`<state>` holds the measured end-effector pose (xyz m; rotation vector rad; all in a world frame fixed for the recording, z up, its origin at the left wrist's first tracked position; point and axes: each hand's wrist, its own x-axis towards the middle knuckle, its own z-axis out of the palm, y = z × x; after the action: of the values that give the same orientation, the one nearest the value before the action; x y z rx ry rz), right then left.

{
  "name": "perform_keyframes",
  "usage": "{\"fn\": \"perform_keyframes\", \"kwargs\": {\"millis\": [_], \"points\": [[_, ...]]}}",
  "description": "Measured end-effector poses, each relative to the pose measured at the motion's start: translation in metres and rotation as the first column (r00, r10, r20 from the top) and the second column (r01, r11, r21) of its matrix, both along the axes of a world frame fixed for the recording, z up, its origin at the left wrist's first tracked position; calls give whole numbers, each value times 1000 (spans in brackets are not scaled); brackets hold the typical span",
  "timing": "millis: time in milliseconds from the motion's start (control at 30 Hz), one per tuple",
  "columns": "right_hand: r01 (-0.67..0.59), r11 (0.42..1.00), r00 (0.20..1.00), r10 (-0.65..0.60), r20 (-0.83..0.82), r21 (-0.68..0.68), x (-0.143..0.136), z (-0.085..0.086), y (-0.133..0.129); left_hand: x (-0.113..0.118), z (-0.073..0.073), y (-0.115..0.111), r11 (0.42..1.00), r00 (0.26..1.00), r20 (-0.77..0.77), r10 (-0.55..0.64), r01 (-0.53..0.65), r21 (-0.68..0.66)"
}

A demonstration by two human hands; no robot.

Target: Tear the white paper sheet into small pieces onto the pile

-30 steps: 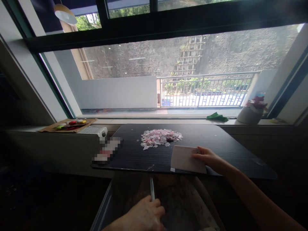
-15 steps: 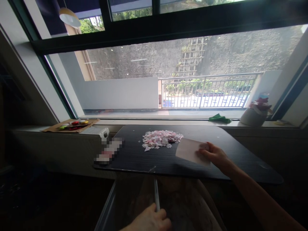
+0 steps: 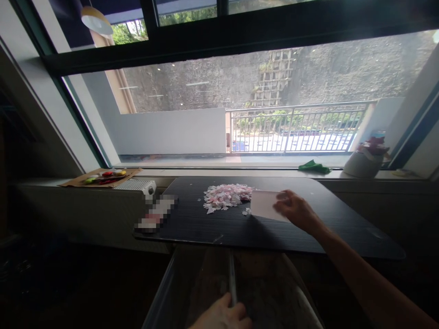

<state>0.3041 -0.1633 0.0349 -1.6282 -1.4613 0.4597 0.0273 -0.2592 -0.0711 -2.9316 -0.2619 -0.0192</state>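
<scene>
In my right hand (image 3: 295,211) is a pale, stiff-looking card (image 3: 265,204), pinched at its right end. The card stands tilted on edge over the dark table (image 3: 206,230), its left end beside a heap of torn white and pink paper scraps (image 3: 224,196). A few scraps (image 3: 246,211) lie apart from the heap, near the card's lower left corner. Below the table's front edge, my left hand (image 3: 224,314) is closed round the rim (image 3: 232,274) of what looks like a clear plastic bin. Its fingertips and the bin's near part are partly hidden.
A blurred-out paper item (image 3: 156,214) lies at the table's left edge. Along the windowsill are a brown board with colourful items (image 3: 103,177), a green cloth (image 3: 314,167) and a grey-white pot (image 3: 364,161). A white heater (image 3: 137,186) sits left of the table.
My right hand has moved the card left and tipped it more upright against the heap's right side. Some scraps have come loose there. My left hand and the bin have shifted right.
</scene>
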Motion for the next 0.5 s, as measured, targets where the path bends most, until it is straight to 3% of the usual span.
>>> {"fn": "perform_keyframes", "kwargs": {"millis": [100,233,333,500], "points": [[-16,1000,993,14,-114,-18,6,7,-10,4,8,-2,1000,1000,-7,-18,18,-4],[-54,999,969,53,-241,4,-6,6,-6,4,3,-1,1000,1000,-3,-3,3,13],[-94,995,969,86,-233,-25,-16,3,-3,-1,-1,-1,1000,1000,-4,-4,4,14],[-49,998,984,41,-172,-39,-15,6,-16,2,9,-4,1000,1000,-8,17,-17,13]]}}
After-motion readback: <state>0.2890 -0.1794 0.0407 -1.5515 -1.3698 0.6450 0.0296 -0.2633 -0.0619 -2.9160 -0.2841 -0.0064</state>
